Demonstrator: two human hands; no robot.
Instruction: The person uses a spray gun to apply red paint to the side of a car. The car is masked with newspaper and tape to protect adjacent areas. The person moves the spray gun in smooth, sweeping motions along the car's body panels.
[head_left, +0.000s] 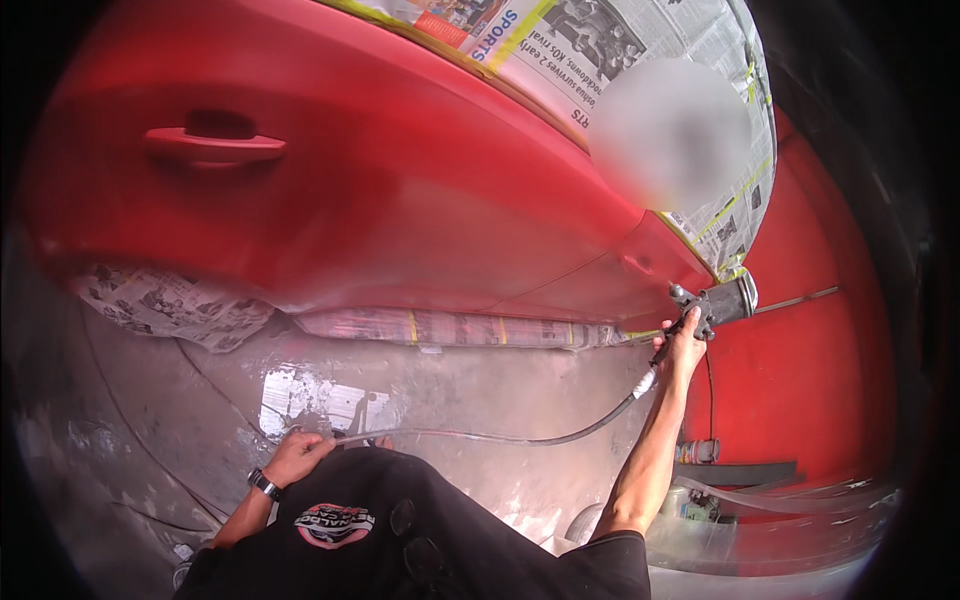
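Observation:
My right hand [685, 343], arm stretched out to the right, is closed around the grip of a spray gun [712, 305] with a dark cup. The gun is held close to the red car body [400, 215], by its lower right part; I cannot make out any spray. A grey air hose [540, 440] runs from the gun's handle, past a white-wrapped joint, across to my left hand [298, 456]. That hand, with a watch on its wrist, grips the hose low in front of my body. A door handle [215, 147] sits on the car's left part.
Newspaper and yellow tape mask the windows [725, 30], the wheel [175, 305] and the lower sill [460, 328]. Hoses lie on the wet, grey floor [420, 385] at left. A red panel [810, 370] stands at right, with a can [697, 451] and plastic sheeting [790, 500] near it.

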